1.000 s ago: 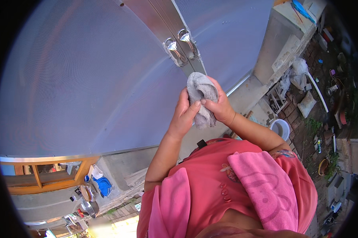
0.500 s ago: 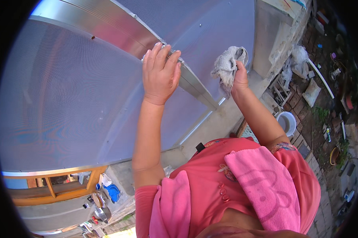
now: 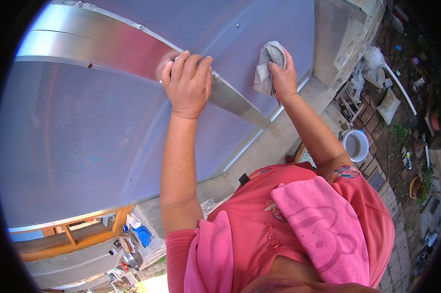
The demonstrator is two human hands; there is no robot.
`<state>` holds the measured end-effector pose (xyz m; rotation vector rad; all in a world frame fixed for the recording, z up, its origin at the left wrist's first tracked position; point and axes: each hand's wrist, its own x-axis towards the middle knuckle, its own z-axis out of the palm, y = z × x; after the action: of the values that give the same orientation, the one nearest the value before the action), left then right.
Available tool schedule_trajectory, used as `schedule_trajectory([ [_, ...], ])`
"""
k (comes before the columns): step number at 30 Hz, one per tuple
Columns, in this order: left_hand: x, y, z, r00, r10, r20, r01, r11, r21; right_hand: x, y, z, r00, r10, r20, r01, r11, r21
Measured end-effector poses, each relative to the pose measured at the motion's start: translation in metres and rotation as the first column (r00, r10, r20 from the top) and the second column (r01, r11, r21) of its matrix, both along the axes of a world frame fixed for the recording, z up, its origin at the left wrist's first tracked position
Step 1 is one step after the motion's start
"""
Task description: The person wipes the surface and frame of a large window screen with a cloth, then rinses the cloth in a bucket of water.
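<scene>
A mesh screen (image 3: 93,132) in a metal frame (image 3: 108,46) spreads over the upper left. My left hand (image 3: 187,88) rests on the edge of the frame's crossbar, its fingers bent over the metal; whether they close around a handle there is hidden. To its right, my right hand (image 3: 285,77) grips a grey-white cloth (image 3: 268,68), bunched up, in front of the right-hand mesh panel (image 3: 249,44). The thumb lies across the cloth and the fingers are behind it.
Right of the screen is a concrete wall edge (image 3: 335,49). On the brick ground stand a white bucket (image 3: 355,145) and scattered plastic bags (image 3: 389,106). A wooden-framed window (image 3: 78,239) and a blue cloth (image 3: 142,236) are at lower left. A pink towel (image 3: 323,224) hangs over my shoulders.
My right hand has turned and moved slightly left and up with the cloth, which is now folded more tightly. The left hand stays at the crossbar; the view has shifted a little.
</scene>
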<state>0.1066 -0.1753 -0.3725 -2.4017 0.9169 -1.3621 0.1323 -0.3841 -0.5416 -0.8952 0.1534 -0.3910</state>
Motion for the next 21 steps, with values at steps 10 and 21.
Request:
schedule_trajectory([
  [10,0.007,-0.008,-0.008,0.996,0.009,0.094,0.000,0.995,-0.095,0.012,0.054,-0.077,0.987,-0.114,0.110,0.158,0.739,-0.654],
  [21,0.013,-0.008,-0.012,0.992,-0.008,0.125,0.022,0.993,-0.115,0.022,0.039,-0.162,0.899,0.034,-0.437,-0.171,0.946,-0.277],
])
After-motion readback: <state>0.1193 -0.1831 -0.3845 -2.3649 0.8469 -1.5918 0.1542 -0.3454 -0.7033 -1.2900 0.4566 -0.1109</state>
